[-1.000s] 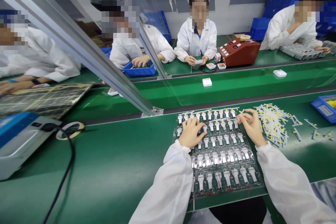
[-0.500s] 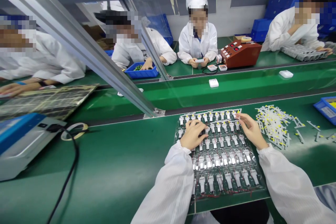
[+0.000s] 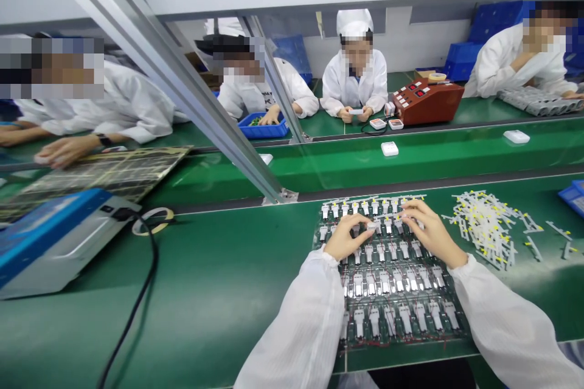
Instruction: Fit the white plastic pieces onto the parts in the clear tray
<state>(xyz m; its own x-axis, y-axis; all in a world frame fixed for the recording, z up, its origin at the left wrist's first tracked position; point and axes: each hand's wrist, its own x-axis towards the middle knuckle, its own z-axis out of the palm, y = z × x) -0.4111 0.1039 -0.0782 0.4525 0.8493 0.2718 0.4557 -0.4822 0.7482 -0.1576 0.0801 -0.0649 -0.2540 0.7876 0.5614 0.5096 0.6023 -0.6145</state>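
A clear plastic tray (image 3: pixel 396 260) lies on the green bench, holding rows of small white parts with thin red and black wires. My left hand (image 3: pixel 347 237) is over the upper left of the tray, thumb and forefinger closed on a small white part (image 3: pixel 373 227). Across the second row my right hand (image 3: pixel 431 230) has its fingertips together at the right end of a thin white strip (image 3: pixel 387 216). More such strips lie along the tray's far edge. The exact contact under the right fingertips is too small to see well.
Right of the tray is a pile of white strips with yellow tips (image 3: pixel 486 228), near a blue bin (image 3: pixel 572 197). A blue-and-grey device (image 3: pixel 68 243) with a black cable and a tape roll (image 3: pixel 152 221) are at left. A metal post (image 3: pixel 196 91) rises ahead; co-workers sit across the green conveyor (image 3: pixel 319 164).
My right hand has moved left from the tray's far right corner toward the second row. The left fingers have closed on a white part. The whole view has shifted slightly.
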